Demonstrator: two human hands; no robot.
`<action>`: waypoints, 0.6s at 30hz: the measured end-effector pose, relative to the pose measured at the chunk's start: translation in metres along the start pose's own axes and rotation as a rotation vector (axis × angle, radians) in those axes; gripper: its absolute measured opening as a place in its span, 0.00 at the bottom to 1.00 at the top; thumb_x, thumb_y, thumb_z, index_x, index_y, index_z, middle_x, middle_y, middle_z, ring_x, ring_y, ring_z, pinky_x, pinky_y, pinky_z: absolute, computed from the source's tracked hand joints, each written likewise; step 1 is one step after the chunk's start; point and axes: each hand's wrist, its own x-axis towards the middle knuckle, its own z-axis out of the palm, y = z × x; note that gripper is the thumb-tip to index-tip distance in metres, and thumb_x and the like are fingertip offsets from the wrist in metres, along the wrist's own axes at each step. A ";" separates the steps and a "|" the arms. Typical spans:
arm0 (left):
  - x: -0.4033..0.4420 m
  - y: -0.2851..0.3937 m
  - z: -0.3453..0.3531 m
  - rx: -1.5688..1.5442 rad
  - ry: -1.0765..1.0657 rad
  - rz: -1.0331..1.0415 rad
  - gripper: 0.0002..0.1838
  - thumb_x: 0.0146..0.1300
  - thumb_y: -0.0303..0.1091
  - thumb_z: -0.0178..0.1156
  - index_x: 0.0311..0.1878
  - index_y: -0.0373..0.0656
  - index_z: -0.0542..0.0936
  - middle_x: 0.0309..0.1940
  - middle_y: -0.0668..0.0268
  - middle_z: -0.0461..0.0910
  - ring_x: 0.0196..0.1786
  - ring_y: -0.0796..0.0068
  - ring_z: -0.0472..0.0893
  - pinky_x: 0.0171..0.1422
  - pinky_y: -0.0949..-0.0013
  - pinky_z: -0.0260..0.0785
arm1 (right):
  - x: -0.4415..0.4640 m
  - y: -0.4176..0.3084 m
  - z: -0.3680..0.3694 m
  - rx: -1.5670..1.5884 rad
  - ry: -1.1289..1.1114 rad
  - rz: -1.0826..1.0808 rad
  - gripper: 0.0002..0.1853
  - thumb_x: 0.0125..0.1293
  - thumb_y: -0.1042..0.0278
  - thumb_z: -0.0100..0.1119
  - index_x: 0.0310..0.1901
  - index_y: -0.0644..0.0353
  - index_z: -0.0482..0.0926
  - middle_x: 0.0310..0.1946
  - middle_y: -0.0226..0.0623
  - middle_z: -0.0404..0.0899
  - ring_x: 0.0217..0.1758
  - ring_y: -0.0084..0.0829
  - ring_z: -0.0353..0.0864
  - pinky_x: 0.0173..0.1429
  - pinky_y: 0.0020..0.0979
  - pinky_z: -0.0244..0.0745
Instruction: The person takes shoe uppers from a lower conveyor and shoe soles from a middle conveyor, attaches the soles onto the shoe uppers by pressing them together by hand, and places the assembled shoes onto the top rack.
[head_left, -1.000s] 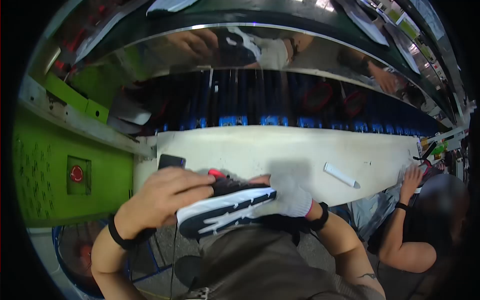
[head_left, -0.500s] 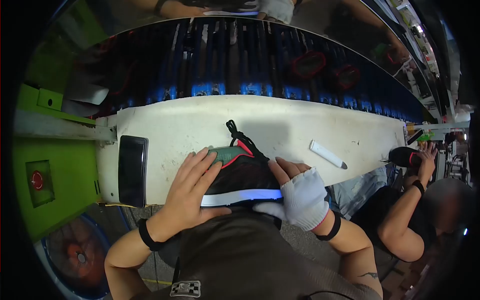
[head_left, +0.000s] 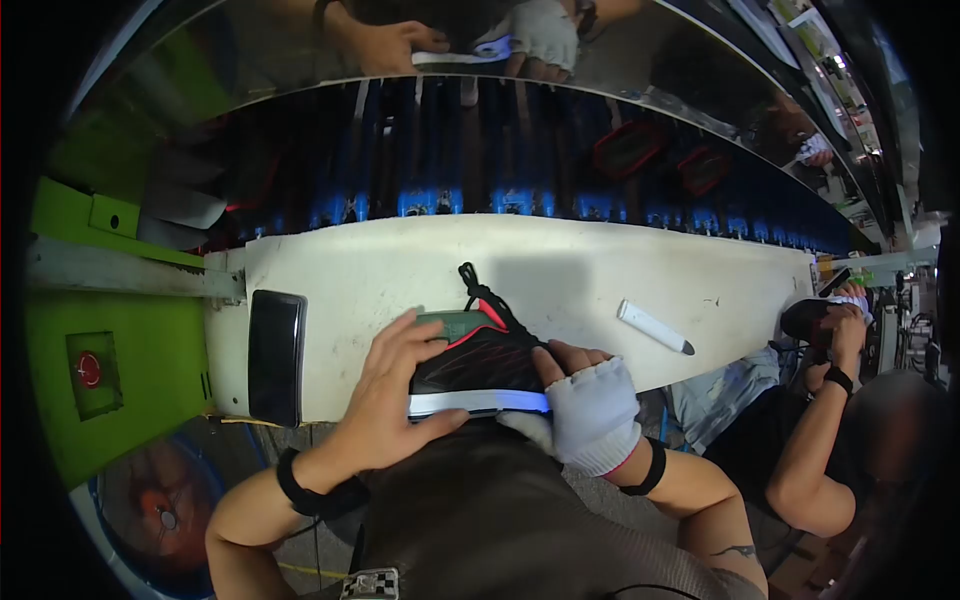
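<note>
A black sneaker (head_left: 480, 368) with a green heel part, red trim, black laces and a white sole lies on its side at the table's near edge, its sole toward my body. Bare, my left hand (head_left: 390, 385) grips its heel end, with the fingers over the green part and the thumb at the sole. At the toe end, my right hand (head_left: 595, 410), in a white fingerless glove, is closed around the shoe. Its thumb is under the sole's edge, partly hidden.
On the white table (head_left: 350, 270) lie a black phone (head_left: 277, 358) at left and a white marker (head_left: 655, 327) at right. Blue-black conveyor rollers (head_left: 430, 150) run behind. A green machine panel (head_left: 150, 370) stands left. At right, a person's hand (head_left: 848, 325) holds a dark shoe.
My left thumb has come up onto the side of the sole. My view has shifted slightly, so the table and rollers sit lower. Both hands stay on the sneaker.
</note>
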 end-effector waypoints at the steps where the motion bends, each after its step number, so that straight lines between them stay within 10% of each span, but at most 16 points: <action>1: 0.009 0.003 0.000 -0.001 0.003 0.015 0.39 0.54 0.45 0.82 0.64 0.36 0.76 0.72 0.49 0.74 0.80 0.42 0.64 0.81 0.42 0.60 | -0.003 -0.002 0.000 -0.012 0.008 0.003 0.39 0.61 0.36 0.73 0.58 0.68 0.83 0.51 0.55 0.84 0.49 0.49 0.86 0.53 0.49 0.77; 7: 0.033 0.008 0.004 0.133 -0.040 -0.075 0.39 0.53 0.59 0.81 0.54 0.40 0.75 0.61 0.52 0.76 0.64 0.46 0.74 0.65 0.49 0.68 | -0.015 0.026 -0.002 0.113 0.012 -0.125 0.37 0.57 0.41 0.79 0.57 0.64 0.84 0.51 0.48 0.86 0.50 0.48 0.87 0.56 0.45 0.79; 14: 0.039 -0.002 -0.002 -0.556 0.091 -0.337 0.23 0.68 0.50 0.74 0.51 0.39 0.81 0.48 0.61 0.85 0.60 0.66 0.81 0.67 0.60 0.71 | -0.038 0.051 0.036 0.782 0.469 0.486 0.42 0.32 0.56 0.95 0.51 0.59 0.79 0.39 0.38 0.85 0.42 0.36 0.87 0.49 0.37 0.82; 18: 0.085 0.060 -0.072 -0.814 0.346 0.348 0.37 0.75 0.61 0.61 0.70 0.38 0.69 0.64 0.56 0.75 0.70 0.63 0.74 0.78 0.57 0.61 | 0.010 0.025 -0.135 0.323 0.834 -0.093 0.49 0.31 0.37 0.93 0.50 0.61 0.77 0.37 0.37 0.80 0.40 0.36 0.83 0.48 0.36 0.79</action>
